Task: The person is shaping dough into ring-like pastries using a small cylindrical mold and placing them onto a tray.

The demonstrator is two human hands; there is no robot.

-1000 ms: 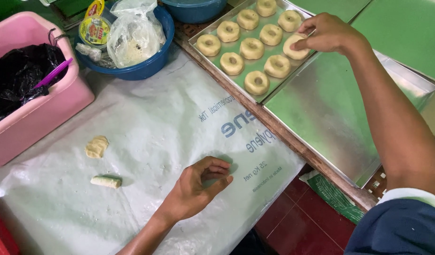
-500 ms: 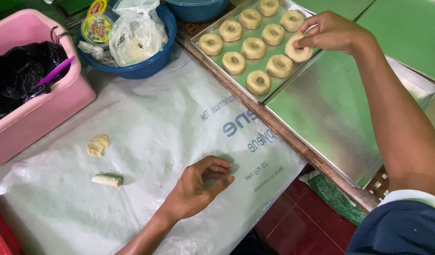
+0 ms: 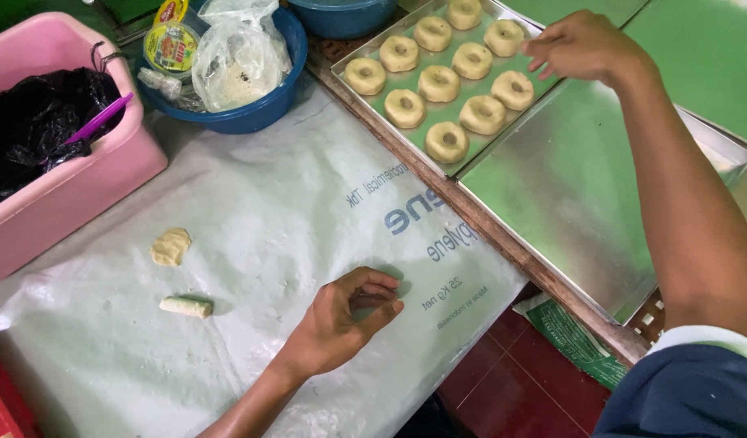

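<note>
Right hand [image 3: 588,47] hovering, fingers loosely spread and empty, just above dough rings [image 3: 513,89] on metal tray [image 3: 373,97]; left hand [image 3: 349,312] curled, resting on white plastic sheet [image 3: 252,235], contents impossible to tell.

Right hand [image 3: 588,47] off the dough ring [image 3: 513,89]

The person's right arm is reaching far forward, nearly straight, with the right hand [image 3: 588,47] hovering palm down and its fingers [image 3: 543,45] pointing leftward, loosely extended and holding nothing. The left arm is coming in low from below, bent slightly at the wrist. The left hand [image 3: 345,320] is resting down, its fingers [image 3: 381,312] curling inward toward the thumb in a loose, empty cup.
</note>
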